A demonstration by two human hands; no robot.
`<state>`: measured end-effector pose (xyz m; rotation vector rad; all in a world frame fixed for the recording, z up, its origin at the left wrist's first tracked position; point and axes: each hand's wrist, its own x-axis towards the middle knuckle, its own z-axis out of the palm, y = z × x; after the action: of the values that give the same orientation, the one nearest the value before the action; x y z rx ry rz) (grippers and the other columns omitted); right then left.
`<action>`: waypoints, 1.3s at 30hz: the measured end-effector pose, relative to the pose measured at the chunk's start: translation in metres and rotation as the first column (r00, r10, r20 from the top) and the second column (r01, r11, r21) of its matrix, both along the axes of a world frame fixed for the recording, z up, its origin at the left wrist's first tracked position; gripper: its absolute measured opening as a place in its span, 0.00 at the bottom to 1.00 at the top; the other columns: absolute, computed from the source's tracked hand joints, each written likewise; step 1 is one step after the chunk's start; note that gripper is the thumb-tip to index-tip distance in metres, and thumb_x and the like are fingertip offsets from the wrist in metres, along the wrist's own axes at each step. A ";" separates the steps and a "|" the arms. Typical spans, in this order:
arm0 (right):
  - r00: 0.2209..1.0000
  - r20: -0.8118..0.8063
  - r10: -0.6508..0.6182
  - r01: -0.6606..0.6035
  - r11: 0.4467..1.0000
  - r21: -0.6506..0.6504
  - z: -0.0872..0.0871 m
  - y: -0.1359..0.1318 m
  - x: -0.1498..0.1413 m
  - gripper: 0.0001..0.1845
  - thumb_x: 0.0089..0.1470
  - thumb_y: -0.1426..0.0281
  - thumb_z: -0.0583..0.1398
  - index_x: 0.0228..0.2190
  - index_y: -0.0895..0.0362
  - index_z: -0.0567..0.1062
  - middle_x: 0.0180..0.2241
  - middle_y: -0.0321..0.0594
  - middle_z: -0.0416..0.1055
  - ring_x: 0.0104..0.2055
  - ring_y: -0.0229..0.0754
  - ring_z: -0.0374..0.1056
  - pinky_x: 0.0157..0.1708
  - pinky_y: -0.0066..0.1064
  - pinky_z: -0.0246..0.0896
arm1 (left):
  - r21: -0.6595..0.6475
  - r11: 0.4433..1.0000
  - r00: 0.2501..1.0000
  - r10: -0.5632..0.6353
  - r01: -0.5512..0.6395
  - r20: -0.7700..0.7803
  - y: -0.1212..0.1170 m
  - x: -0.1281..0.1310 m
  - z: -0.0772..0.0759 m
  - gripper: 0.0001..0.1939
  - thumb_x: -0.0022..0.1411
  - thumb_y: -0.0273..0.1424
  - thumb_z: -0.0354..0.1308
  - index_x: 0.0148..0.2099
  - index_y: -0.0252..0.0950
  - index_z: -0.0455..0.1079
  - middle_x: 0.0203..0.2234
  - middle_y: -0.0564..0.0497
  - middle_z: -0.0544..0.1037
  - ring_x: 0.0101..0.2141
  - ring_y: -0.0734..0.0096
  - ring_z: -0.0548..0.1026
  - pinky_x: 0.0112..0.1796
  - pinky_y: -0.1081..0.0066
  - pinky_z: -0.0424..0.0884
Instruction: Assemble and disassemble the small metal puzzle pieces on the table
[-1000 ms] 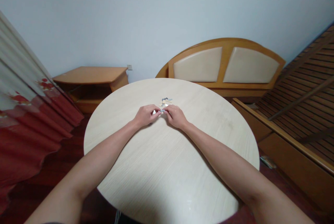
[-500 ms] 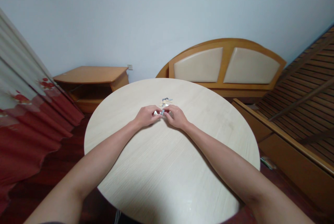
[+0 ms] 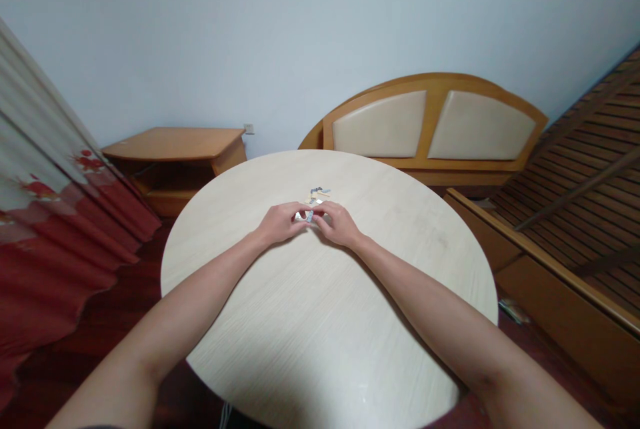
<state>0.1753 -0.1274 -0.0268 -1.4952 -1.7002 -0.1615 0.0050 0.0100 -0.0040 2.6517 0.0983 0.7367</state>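
Note:
Both of my hands meet at the middle of a round pale wooden table. My left hand and my right hand are closed in a pinch on one small grey-and-white piece held between their fingertips, just above the tabletop. Right behind the hands lies a little heap of small parts, grey and tan, too small to name. Most of the held piece is hidden by my fingers.
A red and white curtain hangs at the left. A low wooden cabinet stands against the wall behind the table. A padded wooden headboard and a slatted bed frame lean at the right.
My fingers have shifted slightly on the small piece, which now stands more upright between the two hands. The arms and the heap of parts have stayed put.

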 end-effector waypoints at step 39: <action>0.902 -0.424 0.082 -0.118 0.991 -0.060 -0.005 0.010 -0.011 0.13 0.62 0.60 0.58 0.33 0.57 0.75 0.34 0.40 0.76 0.37 0.41 0.70 0.41 0.34 0.65 | -0.041 0.998 0.999 0.044 -0.043 0.021 -0.010 0.001 0.006 0.12 0.64 0.33 0.60 0.50 0.38 0.73 0.32 0.52 0.80 0.31 0.71 0.76 0.33 0.72 0.67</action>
<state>0.1643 -0.1177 -0.0322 -1.3778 -1.4378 0.2758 0.0065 0.0001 0.0024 2.6100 0.1631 0.7697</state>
